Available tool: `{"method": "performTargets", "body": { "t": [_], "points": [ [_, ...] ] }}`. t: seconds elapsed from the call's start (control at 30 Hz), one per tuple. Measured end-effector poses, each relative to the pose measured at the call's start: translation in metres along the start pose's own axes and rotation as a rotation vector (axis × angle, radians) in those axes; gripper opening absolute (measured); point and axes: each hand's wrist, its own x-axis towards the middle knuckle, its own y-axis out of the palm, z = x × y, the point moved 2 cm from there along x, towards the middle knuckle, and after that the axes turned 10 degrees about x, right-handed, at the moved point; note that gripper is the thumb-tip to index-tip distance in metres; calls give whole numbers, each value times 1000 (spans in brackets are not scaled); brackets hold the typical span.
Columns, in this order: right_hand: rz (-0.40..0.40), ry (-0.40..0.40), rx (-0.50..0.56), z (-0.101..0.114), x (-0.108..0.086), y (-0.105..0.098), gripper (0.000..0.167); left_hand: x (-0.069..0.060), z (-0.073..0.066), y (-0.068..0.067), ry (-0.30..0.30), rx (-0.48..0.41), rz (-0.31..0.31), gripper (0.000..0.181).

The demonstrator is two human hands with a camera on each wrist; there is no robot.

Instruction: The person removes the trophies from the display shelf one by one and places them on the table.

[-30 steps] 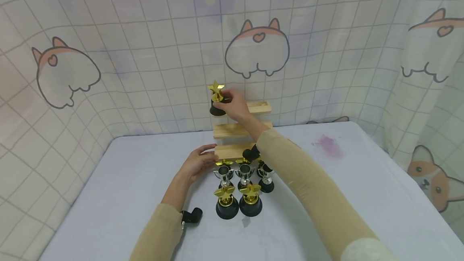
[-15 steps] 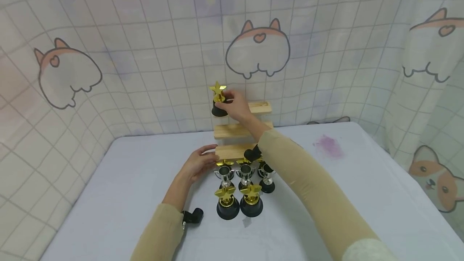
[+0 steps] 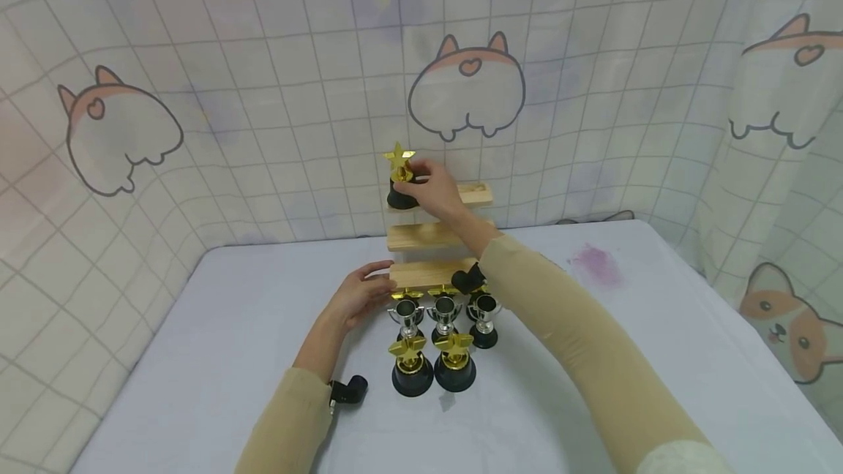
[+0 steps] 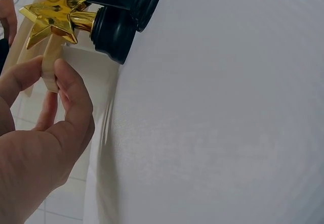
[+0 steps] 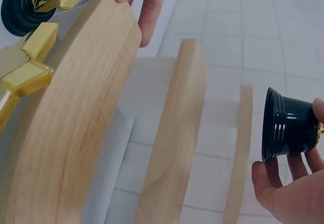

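My right hand (image 3: pixel 437 190) holds a gold star trophy (image 3: pixel 398 158) by its upper part, upright over the left end of the top shelf (image 3: pixel 477 194). In the right wrist view, a small gap separates its black base (image 5: pixel 288 125) from that top board (image 5: pixel 244 133). My left hand (image 3: pixel 356 298) pinches the left end of the lowest wooden shelf (image 3: pixel 424 274) between thumb and fingers; the left wrist view shows the same grip on the board's end (image 4: pixel 52 64). Between these boards lies a middle shelf (image 3: pixel 421 237).
Several trophies stand in front of the rack: silver cups (image 3: pixel 444 309) in a row, and gold star ones (image 3: pixel 454 360) nearest me. More gold stars sit partly hidden behind the cups. A patterned curtain (image 3: pixel 296 130) hangs behind the white table (image 3: pixel 263 313).
My right hand has shifted slightly to the right with the star trophy, still above the top shelf. The left hand stays on the lowest board.
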Motion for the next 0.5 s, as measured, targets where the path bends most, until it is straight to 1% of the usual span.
{"method": "performTargets", "body": {
  "t": [0.17,0.3,0.5],
  "points": [
    [15,-4,10,5,-5,-6,53,0,0,0,-2,10,4,56],
    [24,-12,4,10,-10,-11,53,-2,0,0,-5,13,-4,56],
    [62,-22,28,15,-20,-19,54,-1,1,0,-7,18,-2,56]
  ]
}}
